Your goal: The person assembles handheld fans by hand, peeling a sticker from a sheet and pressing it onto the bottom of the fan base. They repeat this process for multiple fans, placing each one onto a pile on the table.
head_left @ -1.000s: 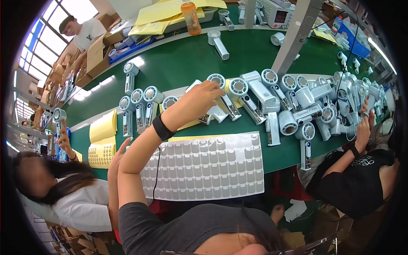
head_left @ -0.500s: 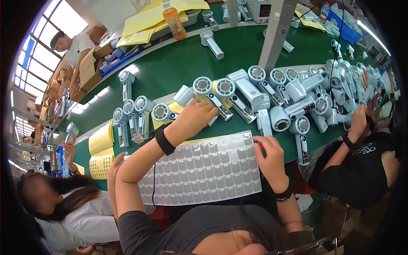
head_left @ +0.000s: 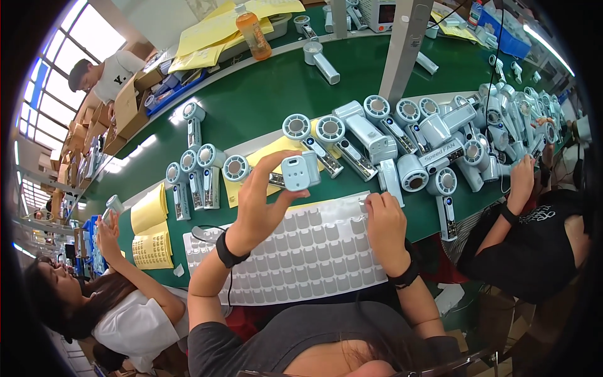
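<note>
My left hand (head_left: 259,204) grips a pale blue handheld fan (head_left: 297,173) above the sheet, thumb and fingers around its sides. The handle's end, with small holes in it, faces me, and the rest of the fan is hidden behind. Below lies a white backing sheet (head_left: 342,212) with rows of grey stickers (head_left: 301,256); part of its upper right is bare. My right hand (head_left: 387,229) is at the sheet's upper right corner, thumb and fingertips pinched together. Whether a sticker is between them is too small to tell.
Beyond the sheet lie several fans (head_left: 411,173), piled thickly to the right. A yellow sticker sheet (head_left: 152,251) rests at left. A metal post (head_left: 405,50) rises behind the fans, and an orange bottle (head_left: 253,34) stands farther back. Co-workers sit close on both sides.
My left hand has come back from the row of fans, now holding one up over the sheet. My right fingers have closed at the sheet's corner. The left co-worker's arm has shifted.
</note>
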`<act>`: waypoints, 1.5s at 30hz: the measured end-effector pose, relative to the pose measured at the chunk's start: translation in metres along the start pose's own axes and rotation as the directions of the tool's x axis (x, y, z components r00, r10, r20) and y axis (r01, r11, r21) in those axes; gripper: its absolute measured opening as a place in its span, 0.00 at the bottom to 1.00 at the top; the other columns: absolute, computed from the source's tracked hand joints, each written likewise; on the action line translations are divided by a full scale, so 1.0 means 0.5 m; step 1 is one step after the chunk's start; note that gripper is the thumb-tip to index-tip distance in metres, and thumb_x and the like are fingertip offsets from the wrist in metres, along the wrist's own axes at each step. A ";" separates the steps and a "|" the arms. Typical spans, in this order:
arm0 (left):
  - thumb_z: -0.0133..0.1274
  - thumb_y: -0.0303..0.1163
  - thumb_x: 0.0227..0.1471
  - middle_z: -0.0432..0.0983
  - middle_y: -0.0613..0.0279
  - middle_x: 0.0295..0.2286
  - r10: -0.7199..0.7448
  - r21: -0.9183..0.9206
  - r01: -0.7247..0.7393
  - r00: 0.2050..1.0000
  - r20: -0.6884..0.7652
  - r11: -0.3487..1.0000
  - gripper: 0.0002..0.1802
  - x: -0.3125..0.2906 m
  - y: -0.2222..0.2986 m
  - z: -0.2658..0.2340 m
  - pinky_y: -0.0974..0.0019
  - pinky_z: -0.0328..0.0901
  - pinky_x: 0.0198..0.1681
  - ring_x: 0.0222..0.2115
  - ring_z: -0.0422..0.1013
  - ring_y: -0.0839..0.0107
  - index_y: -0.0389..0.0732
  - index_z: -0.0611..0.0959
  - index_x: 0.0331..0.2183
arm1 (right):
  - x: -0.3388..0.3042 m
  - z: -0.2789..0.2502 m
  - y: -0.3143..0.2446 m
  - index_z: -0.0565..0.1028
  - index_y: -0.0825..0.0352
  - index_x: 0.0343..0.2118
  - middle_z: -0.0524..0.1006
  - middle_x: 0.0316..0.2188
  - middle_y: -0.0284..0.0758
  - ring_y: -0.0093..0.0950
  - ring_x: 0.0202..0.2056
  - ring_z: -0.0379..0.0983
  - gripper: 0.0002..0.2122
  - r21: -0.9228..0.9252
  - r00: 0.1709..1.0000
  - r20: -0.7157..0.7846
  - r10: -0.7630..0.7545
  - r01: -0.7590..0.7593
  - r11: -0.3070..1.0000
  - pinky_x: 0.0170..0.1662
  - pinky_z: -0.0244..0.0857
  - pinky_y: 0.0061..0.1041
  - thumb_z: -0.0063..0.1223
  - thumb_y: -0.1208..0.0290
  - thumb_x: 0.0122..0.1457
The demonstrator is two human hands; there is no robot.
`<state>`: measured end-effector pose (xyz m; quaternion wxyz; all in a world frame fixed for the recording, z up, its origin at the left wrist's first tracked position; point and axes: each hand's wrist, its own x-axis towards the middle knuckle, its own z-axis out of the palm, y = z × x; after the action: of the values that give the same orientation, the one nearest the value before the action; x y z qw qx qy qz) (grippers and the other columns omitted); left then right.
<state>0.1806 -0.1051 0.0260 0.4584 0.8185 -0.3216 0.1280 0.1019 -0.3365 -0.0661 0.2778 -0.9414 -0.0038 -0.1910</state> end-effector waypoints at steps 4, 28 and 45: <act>0.58 0.19 0.49 0.71 0.48 0.50 -0.073 -0.292 0.060 0.997 -0.031 0.955 0.28 -0.021 0.021 0.027 0.59 0.62 0.57 0.53 0.68 0.59 0.35 0.66 0.50 | -0.007 0.004 -0.005 0.74 0.68 0.35 0.70 0.28 0.39 0.40 0.32 0.69 0.06 0.034 1.000 -0.026 0.013 -0.012 0.999 0.34 0.64 0.36 0.54 0.80 0.54; 0.63 0.12 0.35 0.73 0.46 0.48 0.225 -0.191 -0.195 0.962 0.155 0.962 0.38 -0.037 0.063 0.135 0.47 0.62 0.58 0.50 0.70 0.51 0.35 0.71 0.51 | 0.055 -0.206 -0.074 0.65 0.67 0.38 0.76 0.30 0.32 0.16 0.33 0.72 0.17 0.841 0.858 0.484 0.172 -0.510 0.182 0.39 0.66 0.15 0.62 0.84 0.50; 0.61 0.11 0.33 0.72 0.46 0.48 0.238 -0.180 -0.206 0.955 0.179 0.962 0.39 -0.036 0.065 0.134 0.45 0.61 0.58 0.50 0.70 0.50 0.34 0.70 0.52 | 0.055 -0.199 -0.084 0.58 0.63 0.39 0.77 0.26 0.34 0.15 0.26 0.71 0.23 0.797 0.877 0.432 0.208 -0.480 0.367 0.30 0.64 0.13 0.63 0.85 0.49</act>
<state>0.1401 -0.1657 0.0021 0.4705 0.7466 -0.4650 0.0701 0.0870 -0.3561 0.0427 0.7576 -0.6494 0.0592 0.0273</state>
